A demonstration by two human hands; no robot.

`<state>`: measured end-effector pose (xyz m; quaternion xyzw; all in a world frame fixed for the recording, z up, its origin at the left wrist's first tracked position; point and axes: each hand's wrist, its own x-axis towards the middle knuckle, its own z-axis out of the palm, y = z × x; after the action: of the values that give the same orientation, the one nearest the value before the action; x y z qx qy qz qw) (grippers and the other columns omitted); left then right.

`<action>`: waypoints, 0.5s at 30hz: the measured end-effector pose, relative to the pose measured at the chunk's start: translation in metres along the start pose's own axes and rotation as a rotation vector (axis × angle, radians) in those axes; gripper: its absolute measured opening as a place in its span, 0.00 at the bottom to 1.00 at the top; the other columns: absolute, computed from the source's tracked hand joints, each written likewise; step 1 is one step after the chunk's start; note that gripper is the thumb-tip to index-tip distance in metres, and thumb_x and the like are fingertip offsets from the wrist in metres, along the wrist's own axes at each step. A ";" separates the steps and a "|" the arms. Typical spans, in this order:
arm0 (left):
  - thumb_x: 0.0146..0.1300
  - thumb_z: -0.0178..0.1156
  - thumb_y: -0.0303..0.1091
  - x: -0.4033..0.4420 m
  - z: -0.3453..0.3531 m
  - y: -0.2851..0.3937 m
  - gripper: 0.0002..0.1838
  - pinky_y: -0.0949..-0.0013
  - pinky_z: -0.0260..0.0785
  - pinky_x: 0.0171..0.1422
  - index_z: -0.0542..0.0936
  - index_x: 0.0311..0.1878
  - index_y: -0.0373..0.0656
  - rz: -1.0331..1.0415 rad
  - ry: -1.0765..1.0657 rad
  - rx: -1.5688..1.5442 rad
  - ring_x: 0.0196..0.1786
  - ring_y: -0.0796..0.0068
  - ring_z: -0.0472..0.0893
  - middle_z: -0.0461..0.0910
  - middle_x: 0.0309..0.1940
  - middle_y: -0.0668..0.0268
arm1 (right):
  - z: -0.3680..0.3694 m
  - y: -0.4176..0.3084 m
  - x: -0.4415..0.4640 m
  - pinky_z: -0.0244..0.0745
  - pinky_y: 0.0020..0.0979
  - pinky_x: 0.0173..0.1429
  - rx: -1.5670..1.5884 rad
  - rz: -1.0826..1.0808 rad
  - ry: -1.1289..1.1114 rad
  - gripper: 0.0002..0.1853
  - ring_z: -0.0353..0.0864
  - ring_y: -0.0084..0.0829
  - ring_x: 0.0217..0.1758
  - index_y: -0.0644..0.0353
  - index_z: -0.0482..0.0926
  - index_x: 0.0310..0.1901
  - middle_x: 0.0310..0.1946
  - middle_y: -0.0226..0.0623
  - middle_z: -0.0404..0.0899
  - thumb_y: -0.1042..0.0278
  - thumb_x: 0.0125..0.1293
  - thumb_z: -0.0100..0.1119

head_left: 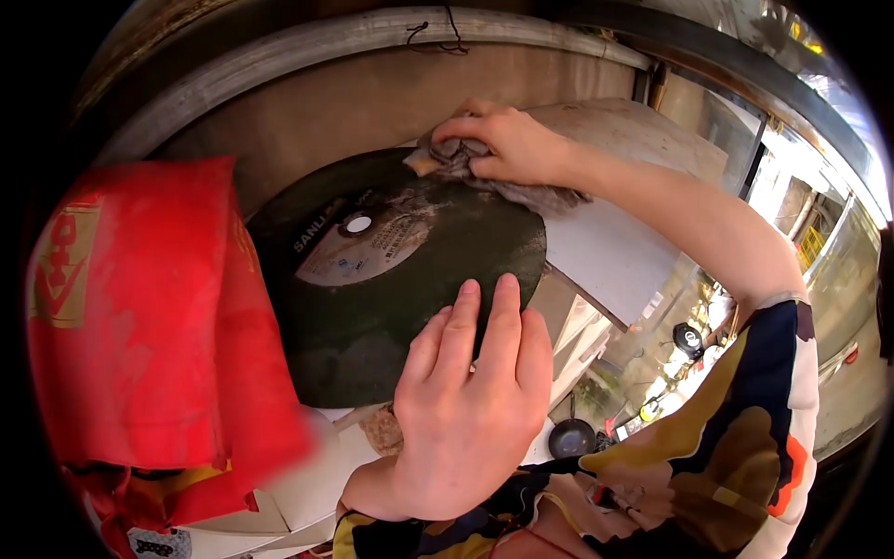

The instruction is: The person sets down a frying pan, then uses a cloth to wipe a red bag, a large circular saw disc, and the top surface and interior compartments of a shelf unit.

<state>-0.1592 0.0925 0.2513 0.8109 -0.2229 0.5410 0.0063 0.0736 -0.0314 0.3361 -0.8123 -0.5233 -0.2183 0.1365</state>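
A large dark green abrasive cutting disc [340,326] lies on a pale board, its printed label and round centre hole facing up. At the disc's far right edge, my right hand [503,140] is closed around a crumpled grey rag [454,158]. Part of the rag trails over the rim toward the board. My left hand [475,391] rests near the disc's front right edge with its fingers stretched out, fingertips touching the surface. Its thumb is hidden. Dusty marks show beside the label.
A red fabric bag [158,307] with gold lettering covers the left side, close to the disc. The pale board [615,252] extends to the right. A pipe [345,47] runs along the wall behind. Lower down on the right is a black pan [572,438].
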 end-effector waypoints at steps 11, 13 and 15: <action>0.51 0.67 0.27 0.005 -0.011 -0.012 0.10 0.64 0.77 0.49 0.83 0.38 0.44 -0.021 -0.084 -0.080 0.48 0.62 0.83 0.85 0.46 0.65 | -0.065 0.084 -0.034 0.76 0.40 0.60 -0.483 0.218 0.228 0.30 0.79 0.46 0.56 0.45 0.79 0.59 0.55 0.42 0.76 0.76 0.51 0.61; 0.51 0.67 0.28 0.006 -0.015 -0.015 0.10 0.64 0.77 0.49 0.84 0.38 0.45 -0.029 -0.102 -0.083 0.48 0.63 0.83 0.85 0.46 0.66 | -0.077 0.064 -0.047 0.75 0.39 0.61 -0.443 0.216 0.230 0.30 0.79 0.46 0.56 0.46 0.79 0.59 0.55 0.41 0.76 0.76 0.51 0.61; 0.50 0.67 0.28 0.008 -0.024 -0.017 0.10 0.63 0.77 0.49 0.85 0.39 0.47 -0.048 -0.136 -0.091 0.48 0.63 0.83 0.85 0.46 0.67 | -0.082 0.044 -0.063 0.74 0.39 0.61 -0.389 0.146 0.262 0.29 0.78 0.46 0.56 0.50 0.79 0.58 0.55 0.40 0.76 0.77 0.50 0.59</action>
<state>-0.1713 0.1113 0.2720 0.8498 -0.2277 0.4736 0.0410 0.0740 -0.1366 0.3759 -0.8237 -0.3893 -0.4080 0.0594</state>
